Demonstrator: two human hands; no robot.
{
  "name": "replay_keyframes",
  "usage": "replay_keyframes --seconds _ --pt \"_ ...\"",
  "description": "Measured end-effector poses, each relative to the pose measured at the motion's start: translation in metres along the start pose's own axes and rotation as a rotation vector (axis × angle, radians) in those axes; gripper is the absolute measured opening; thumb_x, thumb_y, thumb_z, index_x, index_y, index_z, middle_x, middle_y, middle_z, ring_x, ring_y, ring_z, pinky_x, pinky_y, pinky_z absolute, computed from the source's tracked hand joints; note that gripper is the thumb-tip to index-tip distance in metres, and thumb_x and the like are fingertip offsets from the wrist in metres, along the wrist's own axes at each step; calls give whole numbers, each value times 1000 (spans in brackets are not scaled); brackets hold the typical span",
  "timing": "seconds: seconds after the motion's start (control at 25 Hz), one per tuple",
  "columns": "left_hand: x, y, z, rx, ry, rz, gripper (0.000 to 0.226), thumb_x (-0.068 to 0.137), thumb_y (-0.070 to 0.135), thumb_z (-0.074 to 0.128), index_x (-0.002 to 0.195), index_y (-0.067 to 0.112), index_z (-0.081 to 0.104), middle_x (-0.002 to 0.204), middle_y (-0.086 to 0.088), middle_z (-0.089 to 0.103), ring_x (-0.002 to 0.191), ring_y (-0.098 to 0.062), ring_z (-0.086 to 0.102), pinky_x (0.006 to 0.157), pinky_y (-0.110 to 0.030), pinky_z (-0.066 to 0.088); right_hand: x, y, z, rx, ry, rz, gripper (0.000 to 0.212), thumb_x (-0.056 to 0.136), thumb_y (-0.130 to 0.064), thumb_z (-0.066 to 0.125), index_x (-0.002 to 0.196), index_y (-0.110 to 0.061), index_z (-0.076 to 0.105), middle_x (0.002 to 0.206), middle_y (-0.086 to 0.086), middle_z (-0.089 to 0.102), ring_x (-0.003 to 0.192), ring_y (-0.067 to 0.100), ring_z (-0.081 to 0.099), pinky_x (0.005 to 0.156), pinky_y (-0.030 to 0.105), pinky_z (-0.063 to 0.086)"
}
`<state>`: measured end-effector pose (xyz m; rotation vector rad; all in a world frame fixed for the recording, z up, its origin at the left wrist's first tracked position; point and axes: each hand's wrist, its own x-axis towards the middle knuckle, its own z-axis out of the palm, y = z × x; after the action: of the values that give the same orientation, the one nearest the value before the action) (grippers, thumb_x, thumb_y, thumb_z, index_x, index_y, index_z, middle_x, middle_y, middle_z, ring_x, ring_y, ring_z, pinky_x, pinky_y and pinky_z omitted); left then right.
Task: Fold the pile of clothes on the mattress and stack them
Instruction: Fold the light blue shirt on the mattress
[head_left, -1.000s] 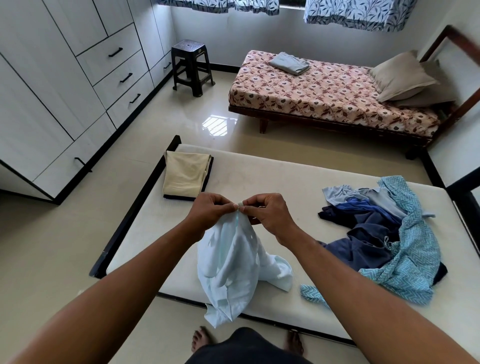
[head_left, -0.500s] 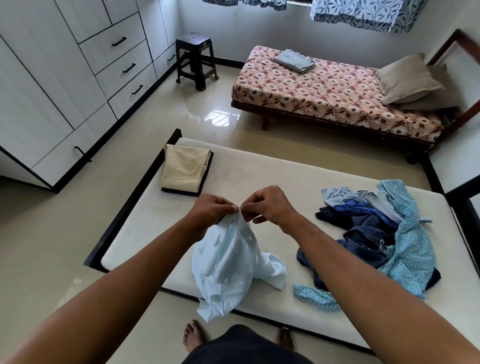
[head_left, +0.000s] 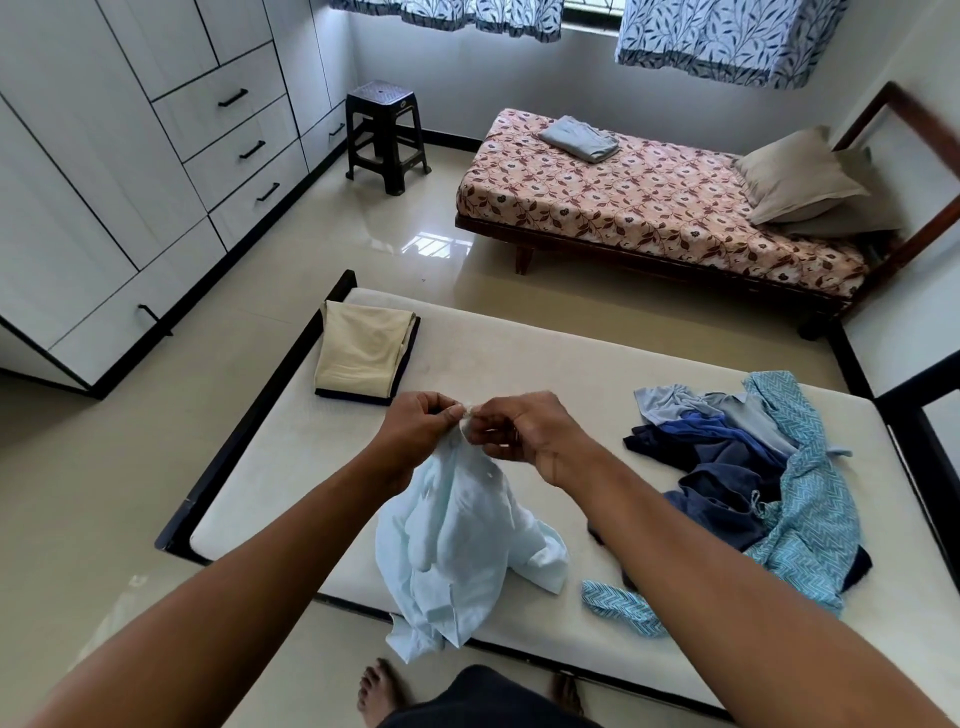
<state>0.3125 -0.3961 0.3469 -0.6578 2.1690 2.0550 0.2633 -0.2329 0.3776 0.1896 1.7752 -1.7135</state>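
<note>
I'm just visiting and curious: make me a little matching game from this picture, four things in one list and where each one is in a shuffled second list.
Things
1. pale blue shirt
2. cream folded garment
3. grey folded cloth
4. black stool

Places
A. on the floral bed
B. pinched between the left hand and right hand
C. on the floor beside the wardrobe
D. at the far left corner of the mattress

Pairs: 1-B, 2-D, 3-A, 4-C
</note>
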Motion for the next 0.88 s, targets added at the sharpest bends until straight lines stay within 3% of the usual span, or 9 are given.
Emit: replay_keyframes --seconds 0.08,0.16,0.24,0.32,0.44,0.52,0.6,0.76,0.88 --pt "5 2 -1 73 -11 34 13 99 9 66 92 3 75 85 -15 72 75 -17 64 66 -23 54 1 6 -4 134 -96 161 22 86 -22 80 99 -4 75 90 9 76 78 20 74 72 30 60" --pt "10 5 -2 95 -5 25 14 99 11 68 95 2 76 86 -14 73 75 -17 64 67 -24 53 8 18 -5 -57 -86 79 42 87 -44 80 107 -7 76 97 7 77 88 22 75 82 35 60" --pt "17 9 -8 89 4 -10 13 98 12 70 91 5 77 83 -11 73 73 -17 66 64 -24 55 7 26 -5 -303 -55 -46 48 88 -57 75 105 -12 76 100 7 79 94 23 75 87 37 60" --pt "26 11 -18 62 7 -59 11 95 12 73 86 6 77 85 -14 73 76 -23 67 67 -31 55 7 31 -10 -441 -109 -136 33 89 -42 80 99 -11 78 92 10 78 82 19 73 81 35 61" --pt "38 9 -33 65 -86 -113 7 93 4 71 95 3 78 93 -18 74 84 -27 66 75 -37 51 2 23 -12 -429 -105 -223 14 93 -18 77 86 -6 76 72 5 69 67 15 62 65 28 57" --pt "41 6 -42 95 -241 -90 21 89 -9 66 103 3 78 96 -16 76 82 -22 69 73 -31 54 3 11 -9 -397 -6 -277 21 96 -16 70 76 -10 69 66 -2 60 64 12 53 61 25 47" --pt "39 3 -46 232 -352 -26 31 83 -13 69 107 4 77 100 -13 78 85 -19 72 74 -28 58 8 3 -8 -353 33 -290 26 100 -14 60 74 -11 58 69 1 51 69 15 46 68 31 39" --pt "37 -10 -41 797 -229 212 15 79 4 75 92 11 77 83 -3 72 78 -19 67 70 -33 55 14 2 -14 -279 49 -271 27 99 -14 54 73 -15 47 73 4 41 72 17 38 69 34 31" --pt "38 -19 -42 959 -118 282 9 85 11 69 78 7 73 74 -7 69 71 -28 64 62 -32 47 18 2 -22 -250 67 -270 30 98 -19 59 70 -19 49 68 -3 42 68 14 38 69 34 33"
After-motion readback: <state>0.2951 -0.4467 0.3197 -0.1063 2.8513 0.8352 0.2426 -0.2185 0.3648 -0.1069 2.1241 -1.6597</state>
